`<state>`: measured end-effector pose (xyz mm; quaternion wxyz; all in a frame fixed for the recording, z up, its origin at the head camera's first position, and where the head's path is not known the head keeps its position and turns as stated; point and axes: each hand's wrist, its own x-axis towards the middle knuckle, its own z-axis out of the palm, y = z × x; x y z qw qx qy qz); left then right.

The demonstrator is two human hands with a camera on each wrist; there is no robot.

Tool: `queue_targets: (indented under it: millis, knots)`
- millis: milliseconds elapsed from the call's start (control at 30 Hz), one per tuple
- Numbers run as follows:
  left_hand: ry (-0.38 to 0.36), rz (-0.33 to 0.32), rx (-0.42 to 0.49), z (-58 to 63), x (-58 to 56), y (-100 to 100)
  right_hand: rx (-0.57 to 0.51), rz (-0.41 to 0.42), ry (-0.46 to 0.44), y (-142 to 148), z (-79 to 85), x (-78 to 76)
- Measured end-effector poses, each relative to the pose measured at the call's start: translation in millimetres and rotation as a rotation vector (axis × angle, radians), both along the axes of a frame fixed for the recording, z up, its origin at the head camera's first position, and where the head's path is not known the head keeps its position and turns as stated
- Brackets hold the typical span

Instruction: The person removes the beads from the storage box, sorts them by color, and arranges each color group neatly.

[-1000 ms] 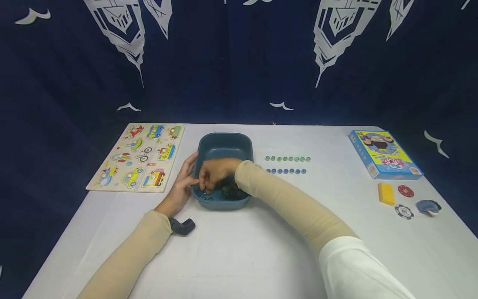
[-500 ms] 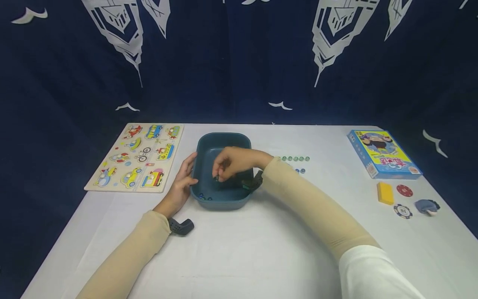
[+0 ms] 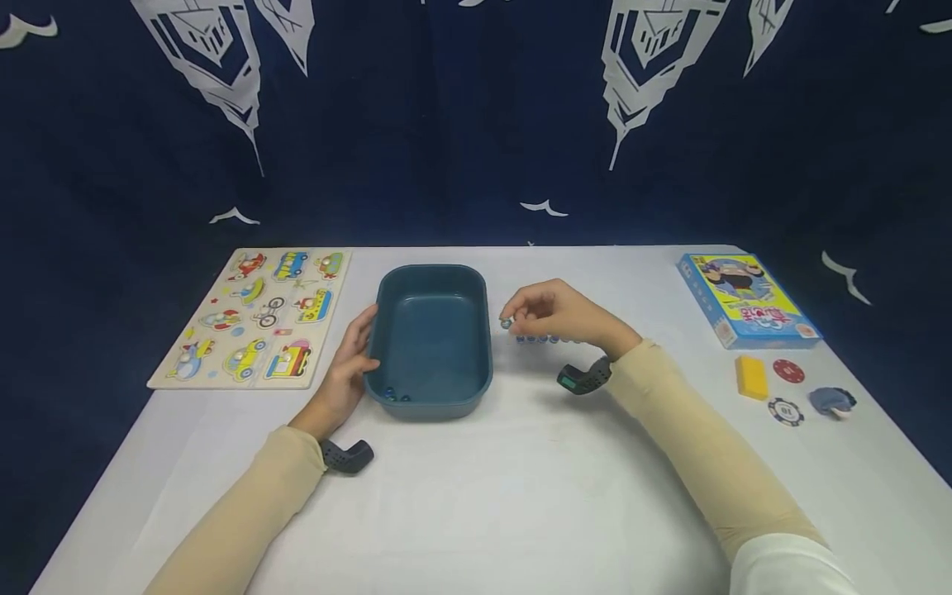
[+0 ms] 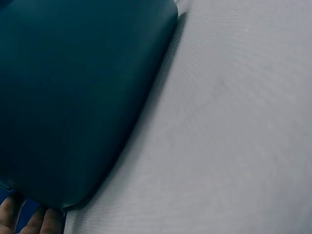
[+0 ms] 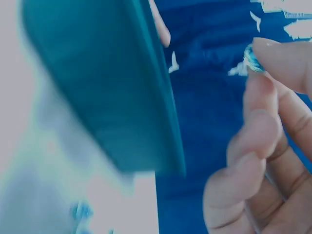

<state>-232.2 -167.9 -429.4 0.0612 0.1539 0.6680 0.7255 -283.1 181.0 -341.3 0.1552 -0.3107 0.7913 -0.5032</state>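
Note:
A dark teal plastic basin (image 3: pixel 431 330) stands on the white table, with a few small glass marbles (image 3: pixel 392 394) in its front left corner. My left hand (image 3: pixel 344 376) holds the basin's left side, thumb over the rim and fingers along the outer wall; in the left wrist view its fingertips (image 4: pixel 51 222) show at the basin's edge. To the right of the basin, my right hand (image 3: pixel 561 314) pinches a glass marble (image 5: pixel 251 58) between thumb and index finger. Below that hand runs a row of blue marbles (image 3: pixel 541 340), partly covered; the green row is hidden behind the hand.
A wooden picture puzzle board (image 3: pixel 256 318) lies left of the basin. Far right stand a blue and yellow box (image 3: pixel 747 299), a yellow block (image 3: pixel 752 378), a red chip (image 3: pixel 788 370), a white and black chip (image 3: pixel 786 411) and a small blue-grey item (image 3: pixel 831 401).
My right hand has lifted a marble out of the basin and carried it right, over to the marble rows. The left hand keeps its place on the basin; the head view has shifted slightly.

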Motion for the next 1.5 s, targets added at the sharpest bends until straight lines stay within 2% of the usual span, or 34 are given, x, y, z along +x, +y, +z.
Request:
queue_targets:
  millis: [267,433,667,833,1067,1500]
  knots:
    - [-0.008,0.003,-0.005,1.5,2.7,-1,0.017,-0.227,0.015,58,-15.7,6.1]
    - [-0.009,0.0,0.01,2.0,2.5,0,0.034,-0.357,-0.006,86,-26.6,9.0]
    - [-0.011,0.007,-0.01,1.7,0.5,0,0.069,-0.468,-0.044,107,-39.8,11.4]
    - [-0.009,0.017,-0.011,2.5,0.9,0,0.077,-0.52,-0.046,121,-58.9,6.3]
    - [-0.023,0.004,-0.003,2.5,2.1,1,0.131,-0.585,-0.087,132,-72.3,8.5]
    - [-0.015,-0.007,-0.005,3.7,3.4,1,0.248,-0.585,-0.059,134,-78.0,7.8]
